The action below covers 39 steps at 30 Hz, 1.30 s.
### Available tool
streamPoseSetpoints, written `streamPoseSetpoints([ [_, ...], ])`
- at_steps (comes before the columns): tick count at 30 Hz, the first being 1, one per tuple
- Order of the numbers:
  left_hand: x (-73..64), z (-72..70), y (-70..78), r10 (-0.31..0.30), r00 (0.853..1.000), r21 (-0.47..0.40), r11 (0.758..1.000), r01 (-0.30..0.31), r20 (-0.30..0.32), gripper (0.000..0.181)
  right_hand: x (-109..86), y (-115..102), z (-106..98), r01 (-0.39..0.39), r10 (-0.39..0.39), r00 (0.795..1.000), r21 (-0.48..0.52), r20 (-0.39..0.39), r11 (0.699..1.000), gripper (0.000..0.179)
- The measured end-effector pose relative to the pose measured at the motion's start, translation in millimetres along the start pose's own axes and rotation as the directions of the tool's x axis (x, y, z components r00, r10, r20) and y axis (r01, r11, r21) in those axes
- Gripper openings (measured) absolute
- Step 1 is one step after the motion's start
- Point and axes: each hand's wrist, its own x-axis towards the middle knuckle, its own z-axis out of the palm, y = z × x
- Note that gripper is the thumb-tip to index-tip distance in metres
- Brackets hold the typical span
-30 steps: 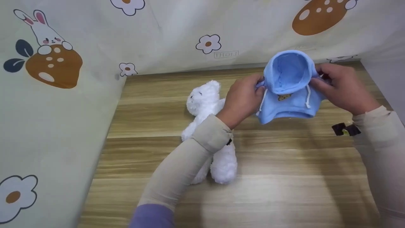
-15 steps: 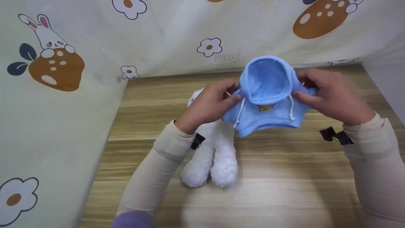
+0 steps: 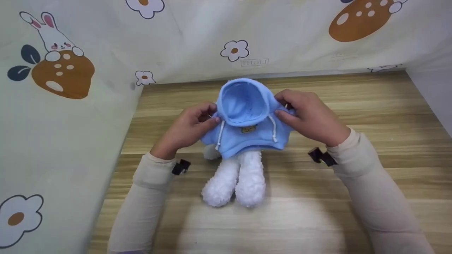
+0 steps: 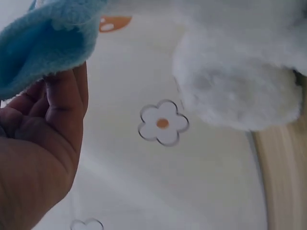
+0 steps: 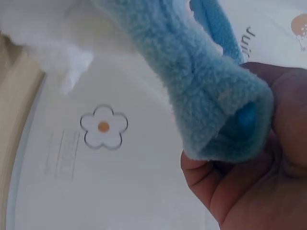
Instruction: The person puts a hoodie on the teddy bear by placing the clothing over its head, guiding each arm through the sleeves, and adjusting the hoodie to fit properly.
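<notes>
A small light-blue doll hoodie (image 3: 254, 135) with white drawstrings and a bear patch is spread between both hands, its round hood opening facing up. My left hand (image 3: 189, 125) pinches its left side near the sleeve, and my right hand (image 3: 310, 114) pinches the opposite side. Beneath the hoodie a white plush toy (image 3: 249, 180) lies on its back; its legs and one paw show, while its head and body are hidden by the cloth. In the right wrist view the open end of a sleeve (image 5: 225, 124) sits by my fingers.
The wood-grain tabletop (image 3: 381, 165) spreads around the toy. A pale printed cloth (image 3: 190, 42) with flowers and a rabbit covers the walls at the back and left. A small black device (image 3: 181, 167) hangs at the left wrist, a similar device (image 3: 322, 156) at the right.
Both hands have carried the hoodie leftward, from beside the white plush toy to over its upper part. The toy's legs have stayed about where they were.
</notes>
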Motion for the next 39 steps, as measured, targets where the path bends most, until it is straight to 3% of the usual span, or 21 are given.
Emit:
streamPoseSetpoints([
  [7, -17.8, -22.4, -34.5, -0.076, 0.997, -0.100, 0.992, 0.075, -0.006, 0.018, 19.2, -19, 29, 0.015, -0.017, 0.998, 0.042, 0.053, 0.999, 0.025],
  [12, -20.8, -25.6, -65.1, -0.134, 0.990, -0.137, 0.982, 0.127, -0.041, 0.018, 29.5, -28, 48, 0.099, -0.094, 0.993, -0.062, 0.071, 0.993, 0.025],
  [17, -14.3, -17.3, -94.3, -0.265, 0.961, -0.215, 0.946, 0.243, -0.081, 0.021, 39.4, -26, 64, 0.103, -0.095, 0.994, -0.187, 0.053, 0.977, 0.022],
  [22, -5.7, -2.2, -113.3, -0.377, 0.925, -0.243, 0.902, 0.357, -0.038, 0.026, 41.7, -14, 71, -0.016, 0.036, 0.994, -0.195, 0.100, 0.981, 0.025],
  [25, -2.6, 5.4, -118.2, -0.427, 0.904, -0.221, 0.881, 0.417, 0.003, 0.033, 39.8, -5, 70, -0.075, 0.103, 0.986, -0.209, 0.130, 0.975, 0.024],
  [29, 0.1, 13.2, -119.7, -0.431, 0.899, -0.227, 0.870, 0.437, 0.078, 0.043, 36.6, 7, 67, -0.123, 0.153, 0.980, -0.215, 0.126, 0.969, 0.022],
  [33, 1.8, 20.2, -110.8, -0.397, 0.911, -0.257, 0.874, 0.413, 0.115, 0.042, 32.2, 19, 62, -0.175, 0.199, 0.973, -0.181, 0.121, 0.968, 0.021],
  [39, 8.0, 32.4, -99.9, -0.377, 0.923, -0.293, 0.877, 0.381, 0.073, 0.025, 21.8, 34, 53, -0.237, 0.247, 0.962, -0.095, 0.119, 0.967, 0.011],
])
